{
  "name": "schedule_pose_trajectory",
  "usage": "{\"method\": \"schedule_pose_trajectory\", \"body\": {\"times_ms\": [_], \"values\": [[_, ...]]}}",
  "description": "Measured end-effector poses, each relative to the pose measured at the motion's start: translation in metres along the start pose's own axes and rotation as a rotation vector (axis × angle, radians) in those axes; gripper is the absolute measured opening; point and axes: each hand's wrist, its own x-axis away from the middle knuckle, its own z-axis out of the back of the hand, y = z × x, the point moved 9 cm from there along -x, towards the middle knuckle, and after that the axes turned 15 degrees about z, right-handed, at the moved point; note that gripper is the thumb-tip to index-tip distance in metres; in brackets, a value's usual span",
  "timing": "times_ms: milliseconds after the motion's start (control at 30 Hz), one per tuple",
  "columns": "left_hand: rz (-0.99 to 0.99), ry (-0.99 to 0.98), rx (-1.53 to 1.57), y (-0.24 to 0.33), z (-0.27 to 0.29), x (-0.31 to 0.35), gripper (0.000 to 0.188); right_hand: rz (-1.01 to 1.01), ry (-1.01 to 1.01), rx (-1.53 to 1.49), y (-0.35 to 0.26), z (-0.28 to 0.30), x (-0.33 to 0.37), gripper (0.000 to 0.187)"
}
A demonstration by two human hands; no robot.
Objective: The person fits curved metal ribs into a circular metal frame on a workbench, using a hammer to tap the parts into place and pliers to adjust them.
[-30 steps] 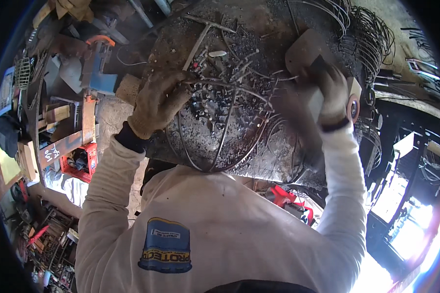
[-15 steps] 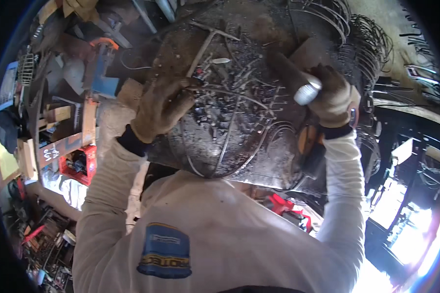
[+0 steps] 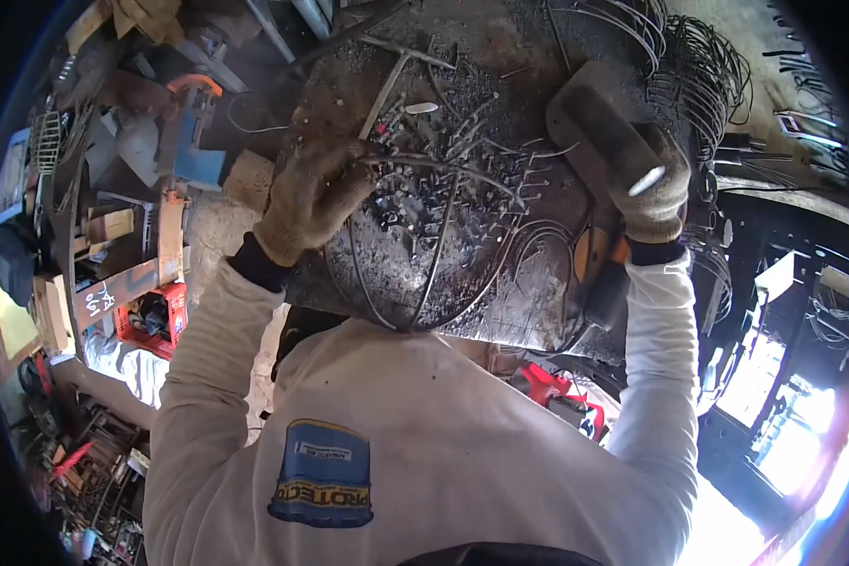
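Observation:
My left hand (image 3: pixel 313 193), in a brown work glove, is closed round the end of a bent wire frame (image 3: pixel 432 247). The frame's curved rods meet at a point near the table's front edge. My right hand (image 3: pixel 658 187), also gloved, grips a thick dark metal cylinder (image 3: pixel 608 137) with a bright worn end; its fingers are partly hidden. Beneath the cylinder is a flat dark plate (image 3: pixel 568 94). Many short cut metal pieces (image 3: pixel 476 141) lie scattered between my hands. A T-shaped metal bar (image 3: pixel 389 90) rests beyond my left hand.
The dark worktable (image 3: pixel 500 325) is strewn with scraps. An angle grinder-like tool (image 3: pixel 602 283) with an orange part lies by my right wrist. Coiled wire (image 3: pixel 712 75) hangs along the right edge. A red crate (image 3: pixel 174 316) stands at left, and a blue metal piece (image 3: pixel 198 156) is farther up.
The cylinder has swung up and right with my right hand, and its bright end now points nearer my palm. My left hand and the wire frame have barely moved.

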Motion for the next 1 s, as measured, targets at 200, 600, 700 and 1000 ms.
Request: {"method": "schedule_pose_trajectory", "body": {"times_ms": [200, 600, 700, 1000], "values": [[0.274, -0.198, 0.133, -0.012, -0.007, -0.009, 0.026, -0.226, 0.107, -0.066, 0.004, 0.008, 0.025, 0.029], [-0.365, 0.187, -0.126, 0.010, -0.002, 0.020, 0.043, -0.195, -0.008, -0.108, -0.014, -0.021, 0.036, 0.025], [-0.205, 0.152, -0.010, 0.008, 0.003, 0.011, 0.041, -0.287, 0.004, -0.201, -0.006, -0.037, 0.032, 0.026], [0.053, 0.052, 0.126, 0.003, 0.010, -0.005, 0.035, -0.151, -0.036, -0.204, -0.017, -0.039, 0.010, 0.034]]}}
